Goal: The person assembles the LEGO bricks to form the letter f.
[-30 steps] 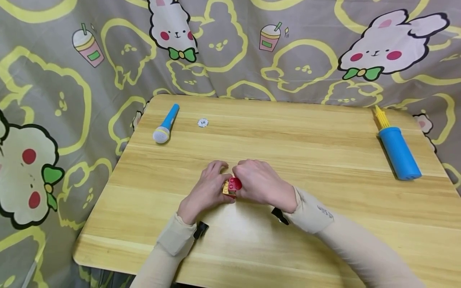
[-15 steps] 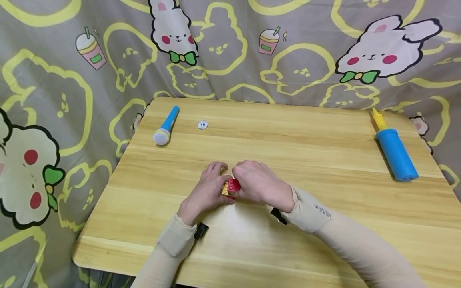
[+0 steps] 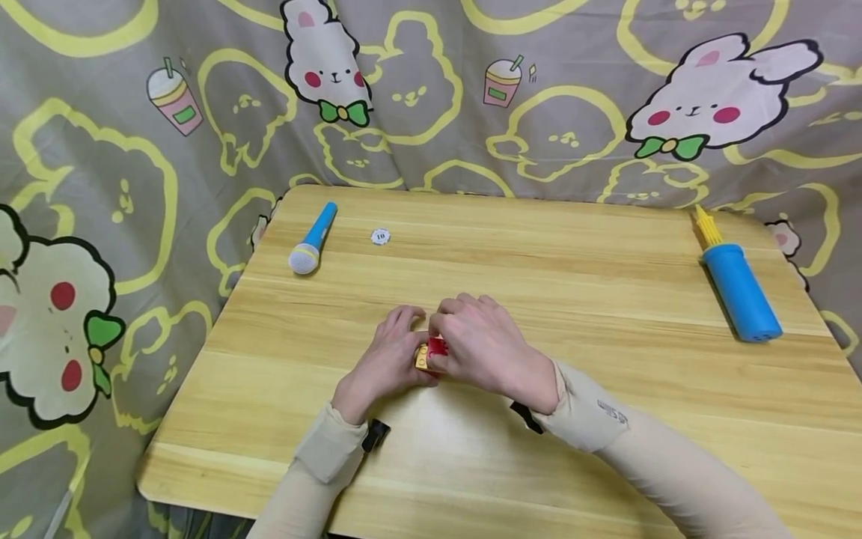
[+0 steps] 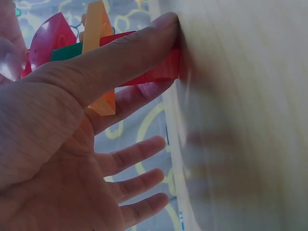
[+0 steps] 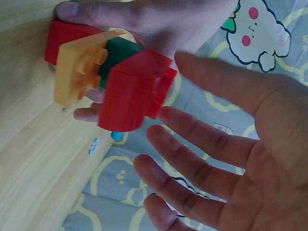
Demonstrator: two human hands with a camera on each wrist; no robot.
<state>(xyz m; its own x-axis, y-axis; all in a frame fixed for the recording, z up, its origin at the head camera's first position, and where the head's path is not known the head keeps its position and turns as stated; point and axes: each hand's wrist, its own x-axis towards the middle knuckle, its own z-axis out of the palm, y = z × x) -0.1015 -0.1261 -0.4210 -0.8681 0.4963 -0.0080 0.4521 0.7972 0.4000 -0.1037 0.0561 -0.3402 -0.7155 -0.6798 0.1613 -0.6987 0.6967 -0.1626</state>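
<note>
My left hand (image 3: 384, 355) pinches the bottom red block (image 4: 163, 65) of a short building-block stack between thumb and index finger, close to the table; its other fingers are spread. Above that block are a yellow-orange plate (image 5: 65, 74) with studs, a green block (image 5: 118, 55) and a red block (image 5: 126, 96) with a curved side. The right hand (image 3: 485, 344) is around the top of the stack. Its thumb and index fingertips lie at the upper red piece, with the other fingers extended and apart. Whether those fingertips touch it is hard to tell.
On the wooden table (image 3: 269, 419), a blue toy microphone (image 3: 313, 238) lies at the back left beside a white round chip (image 3: 380, 236) marked 10. A blue hand pump (image 3: 741, 292) with a yellow nozzle lies at the right. A patterned curtain (image 3: 431, 97) hangs behind.
My right hand has loosened from a curled grip on the upper red block, its fingers now spread and knuckles a little higher. The left hand keeps its hold. The head view has tilted slightly.
</note>
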